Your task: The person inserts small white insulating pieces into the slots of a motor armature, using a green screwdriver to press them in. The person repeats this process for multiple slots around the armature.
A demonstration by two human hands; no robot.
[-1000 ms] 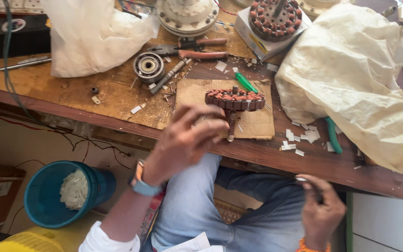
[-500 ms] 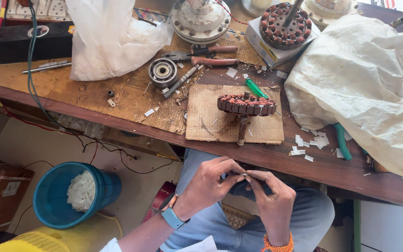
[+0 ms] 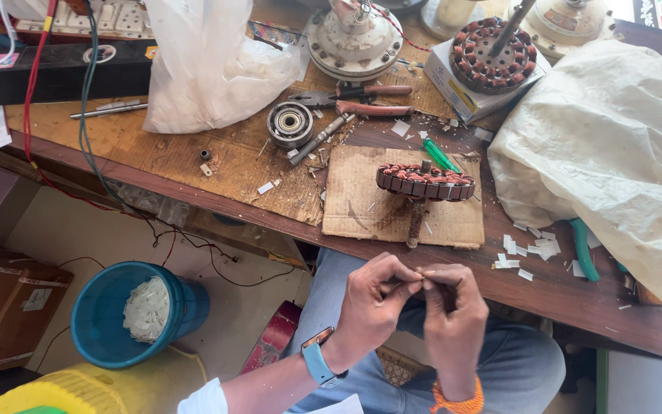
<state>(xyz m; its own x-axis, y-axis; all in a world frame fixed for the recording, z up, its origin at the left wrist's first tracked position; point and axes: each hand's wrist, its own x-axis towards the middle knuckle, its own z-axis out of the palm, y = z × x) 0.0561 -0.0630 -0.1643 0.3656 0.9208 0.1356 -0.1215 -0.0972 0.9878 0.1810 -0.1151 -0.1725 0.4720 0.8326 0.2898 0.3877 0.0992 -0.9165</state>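
**Inspector:** Copper-wound stator [image 3: 425,181], round, standing on a short shaft on a cardboard sheet [image 3: 362,207] near the front edge of the wooden desk [image 3: 155,153]. Confirm the position of the hands.

**Assistant:** Both are below the desk edge, over the lap, at 6 o'clock from the stator. The left hand [image 3: 373,303] and right hand [image 3: 453,310] meet fingertip to fingertip. Thumbs and forefingers are pinched shut on 1 small piece [image 3: 421,271] between them; the other fingers are curled in. The piece is too small to identify.

**Inspector:** Wrists?

**Assistant:** A watch with a blue strap [image 3: 317,360] on the left, an orange band [image 3: 457,402] on the right.

**Inspector:** Items about the stator?

**Assistant:** At 12 o'clock, a green-handled tool [image 3: 440,156]. At 10 o'clock, a round bearing housing [image 3: 290,123] with a metal rod [image 3: 317,141] just beside it, and red-handled pliers [image 3: 362,100] beyond. At 1 o'clock, a 2nd wound stator [image 3: 492,50] on a box. At 3 o'clock, a large crumpled pale bag [image 3: 614,153]. At 4 o'clock, scraps of white paper [image 3: 526,251] on the desk.

**Inspector:** Floor?

**Assistant:** At 8 o'clock from the hands, a blue bucket [image 3: 109,322] holding white scraps, with a brown carton [image 3: 1,307] well to its side.
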